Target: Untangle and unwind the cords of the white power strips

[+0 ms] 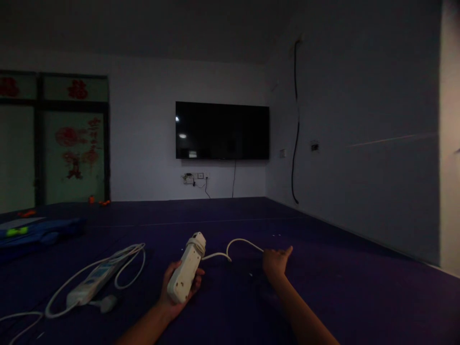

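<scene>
My left hand (pixel 176 292) is wrapped round a white power strip (pixel 187 268), holding it just above the dark purple floor mat (pixel 323 287). Its white cord (pixel 235 247) leaves the far end of the strip and loops to the right. My right hand (pixel 275 262) has its fingers closed on that cord, with one finger pointing forward. A second white power strip (pixel 94 280) lies on the mat to the left with its cord (pixel 125 261) looped around it and its plug (pixel 108 303) beside it.
A black TV (pixel 222 130) hangs on the far wall above a wall socket (pixel 194 177). A dark cable (pixel 295 124) runs down the right wall. A blue mat with toys (pixel 36 232) lies at the left, near a glass door (pixel 72 143).
</scene>
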`<state>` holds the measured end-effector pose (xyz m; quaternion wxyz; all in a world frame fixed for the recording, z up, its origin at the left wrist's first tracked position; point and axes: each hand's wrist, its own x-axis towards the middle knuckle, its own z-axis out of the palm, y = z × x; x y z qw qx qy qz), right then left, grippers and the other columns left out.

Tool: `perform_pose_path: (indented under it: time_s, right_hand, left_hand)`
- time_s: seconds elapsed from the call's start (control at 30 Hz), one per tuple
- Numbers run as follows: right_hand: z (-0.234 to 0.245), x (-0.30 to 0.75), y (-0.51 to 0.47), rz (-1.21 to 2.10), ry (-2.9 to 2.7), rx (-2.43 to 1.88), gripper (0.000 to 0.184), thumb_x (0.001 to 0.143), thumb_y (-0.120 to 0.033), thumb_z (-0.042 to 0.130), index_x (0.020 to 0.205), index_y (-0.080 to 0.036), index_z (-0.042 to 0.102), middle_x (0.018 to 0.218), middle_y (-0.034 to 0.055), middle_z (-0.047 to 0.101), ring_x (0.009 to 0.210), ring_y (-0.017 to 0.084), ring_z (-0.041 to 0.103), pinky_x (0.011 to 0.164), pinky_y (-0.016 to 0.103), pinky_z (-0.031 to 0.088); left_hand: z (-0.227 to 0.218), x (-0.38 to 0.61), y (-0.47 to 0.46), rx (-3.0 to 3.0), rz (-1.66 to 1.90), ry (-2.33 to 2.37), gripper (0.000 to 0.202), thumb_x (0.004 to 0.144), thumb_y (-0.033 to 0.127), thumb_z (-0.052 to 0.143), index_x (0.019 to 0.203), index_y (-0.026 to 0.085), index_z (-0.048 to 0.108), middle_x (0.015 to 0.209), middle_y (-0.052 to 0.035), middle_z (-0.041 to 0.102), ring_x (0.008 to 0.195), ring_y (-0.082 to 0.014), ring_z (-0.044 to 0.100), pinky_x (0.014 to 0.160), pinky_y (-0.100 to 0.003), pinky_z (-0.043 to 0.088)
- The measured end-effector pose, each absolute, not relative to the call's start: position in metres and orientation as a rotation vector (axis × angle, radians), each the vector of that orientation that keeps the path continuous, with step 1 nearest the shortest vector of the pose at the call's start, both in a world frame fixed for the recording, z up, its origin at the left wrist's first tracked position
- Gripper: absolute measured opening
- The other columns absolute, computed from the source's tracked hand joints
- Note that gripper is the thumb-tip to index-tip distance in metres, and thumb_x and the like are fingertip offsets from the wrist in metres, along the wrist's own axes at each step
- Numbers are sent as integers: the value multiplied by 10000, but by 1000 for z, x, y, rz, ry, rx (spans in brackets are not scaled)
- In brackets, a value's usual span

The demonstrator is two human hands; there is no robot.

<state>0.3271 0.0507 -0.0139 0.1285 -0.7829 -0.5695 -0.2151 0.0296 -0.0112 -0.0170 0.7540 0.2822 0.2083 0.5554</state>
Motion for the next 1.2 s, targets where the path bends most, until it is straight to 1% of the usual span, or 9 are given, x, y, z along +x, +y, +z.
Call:
perform_pose_path:
  time_s: [0.3, 0.47, 0.57, 0.67, 0.73, 0.83, 0.93, 1.03, 1.2]
  right_hand:
    - [-20, 378, 53, -460, -1447, -2498, 258, 753, -128, 442, 840, -148, 684, 845, 175, 656, 912, 378, 554, 821, 683, -66]
    - [-12, 355, 49, -647, -1566, -2303, 320, 779, -77, 371, 886, -137, 668, 969, 194, 617, 995, 340, 518, 894, 644, -37]
    - [0, 317, 48, -547, -1715, -1958, 371, 797, -73, 359, 1077, -150, 589, 1137, 176, 547, 1096, 288, 457, 963, 572, 64]
    - [8, 271, 44, -243, -1902, -1530, 384, 885, -237, 284, 1185, -148, 508, 1167, 131, 542, 1093, 204, 472, 974, 391, 246]
    - [6, 243, 39, -111, -2044, -1284, 406, 899, -310, 259, 1172, -156, 518, 1151, 103, 560, 1061, 179, 497, 960, 341, 278]
    - [-7, 215, 28, -70, -2166, -1134, 365, 881, -346, 323, 1097, -185, 570, 1065, 67, 612, 1001, 188, 534, 978, 364, 241]
    - [-21, 205, 21, -31, -2184, -1225, 322, 881, -291, 323, 958, -202, 622, 922, 48, 655, 871, 167, 586, 833, 280, 367]
    - [-25, 203, 17, -59, -2236, -1284, 305, 872, -262, 327, 880, -204, 626, 863, 46, 659, 808, 160, 597, 712, 235, 391]
    - [-22, 202, 13, -91, -2285, -1229, 258, 848, -222, 354, 900, -214, 606, 900, 35, 651, 845, 151, 588, 717, 217, 381]
  left_hand:
    - [-15, 31, -7, 378, 1466, 552, 374, 730, 295, 463, 1030, 79, 517, 663, -111, 653, 573, -192, 618, 540, -289, 494]
    - [-17, 34, -5, 462, 1343, 556, 422, 734, 312, 460, 1050, 35, 504, 657, -133, 653, 538, -199, 609, 503, -294, 487]
    - [-18, 34, -4, 528, 1297, 561, 443, 744, 326, 450, 1039, 0, 503, 678, -168, 656, 538, -205, 611, 503, -297, 486]
    - [-20, 34, -2, 565, 1295, 582, 457, 751, 340, 443, 1050, -1, 494, 682, -174, 659, 525, -204, 610, 494, -298, 484]
    - [-21, 34, 0, 573, 1289, 588, 465, 754, 343, 441, 1077, 9, 479, 679, -166, 662, 521, -204, 611, 488, -300, 484]
    - [-23, 33, 2, 571, 1267, 563, 482, 754, 350, 441, 1095, 10, 470, 675, -166, 665, 529, -215, 616, 490, -311, 488]
    - [-26, 33, 4, 574, 1216, 510, 488, 757, 360, 427, 1092, 10, 482, 685, -174, 669, 538, -227, 621, 489, -325, 492]
    - [-29, 33, 6, 617, 1159, 479, 500, 761, 374, 416, 1080, -3, 496, 713, -195, 672, 552, -239, 626, 485, -333, 493]
    - [-31, 35, 5, 730, 1103, 470, 541, 767, 379, 415, 1084, -52, 492, 728, -212, 667, 576, -234, 631, 510, -313, 496]
